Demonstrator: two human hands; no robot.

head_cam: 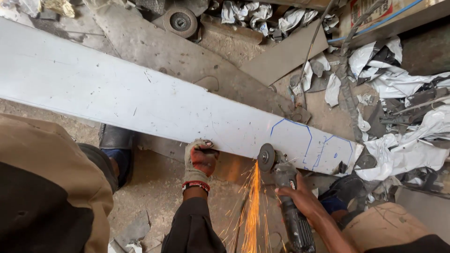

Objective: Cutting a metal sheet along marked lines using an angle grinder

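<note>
A long white metal sheet [117, 96] lies slantwise across the dusty floor, with blue outlines [311, 145] drawn near its right end. My left hand [200, 161], in a red and grey glove, grips the sheet's near edge. My bare right hand [300, 197] holds the body of a dark angle grinder [288, 201]. Its disc [266, 157] touches the sheet's near edge just left of the blue outlines. Orange sparks [252, 211] stream down toward me.
Crumpled white scraps [398, 84] and metal offcuts litter the right side. A spare grinding disc [180, 21] lies at the top. A grey flat plate [286, 56] rests behind the sheet. My shoes [115, 145] and knees frame the bottom corners.
</note>
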